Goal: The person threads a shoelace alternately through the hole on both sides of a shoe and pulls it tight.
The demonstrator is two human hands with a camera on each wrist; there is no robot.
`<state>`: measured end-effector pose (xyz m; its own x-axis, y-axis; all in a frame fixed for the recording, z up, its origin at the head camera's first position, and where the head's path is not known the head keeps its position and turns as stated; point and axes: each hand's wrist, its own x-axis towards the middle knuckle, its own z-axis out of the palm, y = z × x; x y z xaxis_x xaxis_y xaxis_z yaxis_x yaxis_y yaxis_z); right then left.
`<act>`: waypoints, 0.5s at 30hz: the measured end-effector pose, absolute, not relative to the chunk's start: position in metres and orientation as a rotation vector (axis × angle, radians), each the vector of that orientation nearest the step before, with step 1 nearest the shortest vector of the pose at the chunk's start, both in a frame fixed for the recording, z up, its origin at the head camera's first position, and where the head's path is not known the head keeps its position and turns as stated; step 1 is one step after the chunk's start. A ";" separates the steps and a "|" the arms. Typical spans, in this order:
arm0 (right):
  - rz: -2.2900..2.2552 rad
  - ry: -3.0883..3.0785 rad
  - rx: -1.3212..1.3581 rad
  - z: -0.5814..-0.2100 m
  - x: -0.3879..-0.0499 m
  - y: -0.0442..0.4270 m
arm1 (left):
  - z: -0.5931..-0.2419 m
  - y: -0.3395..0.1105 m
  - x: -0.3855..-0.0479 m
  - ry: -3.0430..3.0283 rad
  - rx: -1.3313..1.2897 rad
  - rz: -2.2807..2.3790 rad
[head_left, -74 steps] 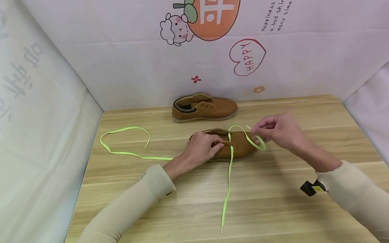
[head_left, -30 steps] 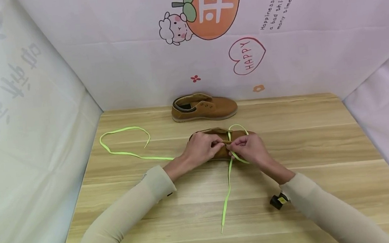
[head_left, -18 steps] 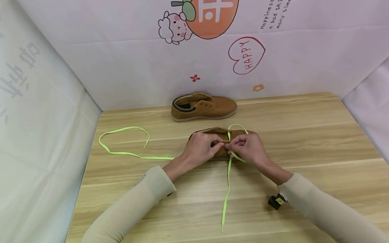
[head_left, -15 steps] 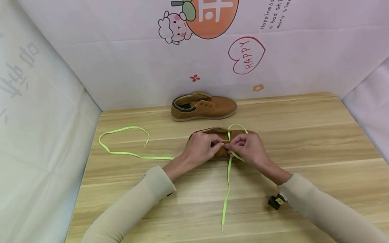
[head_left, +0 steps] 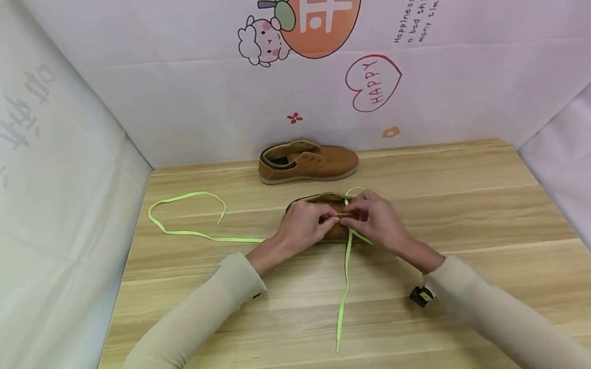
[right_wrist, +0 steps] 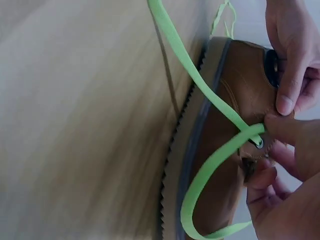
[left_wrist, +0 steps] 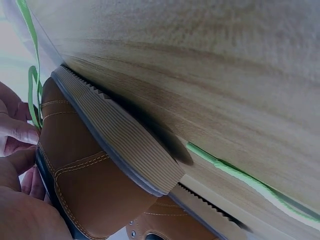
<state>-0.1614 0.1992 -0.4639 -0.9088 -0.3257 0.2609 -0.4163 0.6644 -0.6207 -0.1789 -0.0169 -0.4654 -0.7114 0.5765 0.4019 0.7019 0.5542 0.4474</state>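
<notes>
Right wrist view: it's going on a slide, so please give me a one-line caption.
Left hand and right hand at a brown shoe, with green lace entering an eyelet.

1. Access to the eyelets of the brown lace-up shoe is crowded by the left hand and the right hand.
2. The near side is crossed by a neon-green flat shoelace, looped below the right hand.
3. A strip of wooden tabletop is left between this shoe and the matching shoe; reach beyond is stopped by the fabric backdrop.
4. Wide passage is offered rightward; leftward, a loose green strand is met.
5. Clearance beneath the right palm, partly hidden, seems tight.
</notes>
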 end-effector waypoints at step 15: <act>1.461 -2.900 0.665 -0.457 -0.174 0.204 | -0.467 -0.019 -0.179 -2.530 -1.127 -0.894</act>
<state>-0.1742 0.2040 -0.4567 -0.9052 -0.4243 0.0252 -0.2727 0.5343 -0.8001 -0.1787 -0.0194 -0.4672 -0.6775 0.5939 0.4339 0.7347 0.5178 0.4383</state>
